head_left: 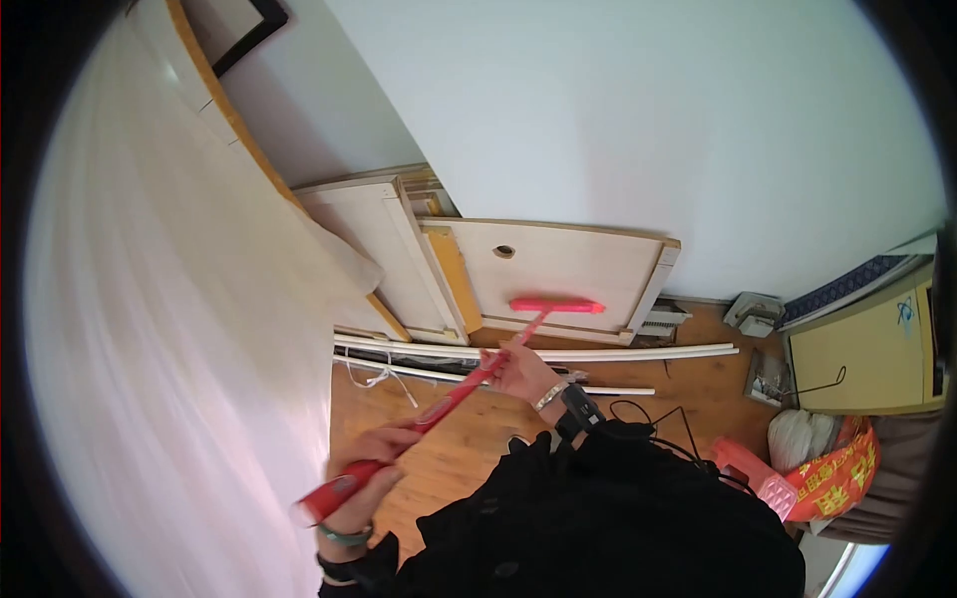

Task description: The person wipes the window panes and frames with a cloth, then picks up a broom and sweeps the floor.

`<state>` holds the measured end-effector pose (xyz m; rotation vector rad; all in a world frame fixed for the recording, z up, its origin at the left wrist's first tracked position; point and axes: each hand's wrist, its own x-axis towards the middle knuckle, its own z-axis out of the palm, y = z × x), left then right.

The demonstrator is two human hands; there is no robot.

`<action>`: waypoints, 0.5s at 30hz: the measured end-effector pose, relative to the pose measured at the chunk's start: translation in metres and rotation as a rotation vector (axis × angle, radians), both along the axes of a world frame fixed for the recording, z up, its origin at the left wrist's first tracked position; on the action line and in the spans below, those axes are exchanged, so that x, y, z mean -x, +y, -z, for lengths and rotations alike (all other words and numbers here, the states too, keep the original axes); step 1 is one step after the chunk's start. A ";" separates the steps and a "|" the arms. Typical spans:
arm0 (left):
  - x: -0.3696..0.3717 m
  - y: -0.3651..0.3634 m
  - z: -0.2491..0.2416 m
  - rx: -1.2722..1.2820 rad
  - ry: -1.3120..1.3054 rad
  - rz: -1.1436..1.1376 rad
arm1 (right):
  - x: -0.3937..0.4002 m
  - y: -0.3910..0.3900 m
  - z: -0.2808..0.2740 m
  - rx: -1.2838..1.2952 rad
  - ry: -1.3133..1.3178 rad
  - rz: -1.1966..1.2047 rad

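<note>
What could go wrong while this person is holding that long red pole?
The pink head of the red pole might knock the leaning panel. The near end, by the left hand, could snag the white fabric beside it. The long white pipes on the floor ahead could trip anyone stepping forward.

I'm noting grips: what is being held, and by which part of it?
A red pole: left hand near its lower end, right hand farther along, towards the pink head.

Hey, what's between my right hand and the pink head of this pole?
The far stretch of the red pole, with the lower part of the leaning board behind it, as the head view shows.
</note>
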<state>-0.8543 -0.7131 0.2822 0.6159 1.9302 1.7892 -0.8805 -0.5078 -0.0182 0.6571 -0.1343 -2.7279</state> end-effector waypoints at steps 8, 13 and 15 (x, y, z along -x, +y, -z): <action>-0.030 -0.056 -0.101 -0.278 0.738 -0.254 | 0.021 -0.044 -0.158 0.035 0.437 -0.124; -0.061 -0.091 -0.166 -0.445 0.751 0.118 | 0.002 -0.051 -0.228 0.012 0.594 -0.219; -0.074 -0.097 -0.172 -0.534 0.745 0.172 | -0.007 -0.053 -0.243 0.049 0.613 -0.252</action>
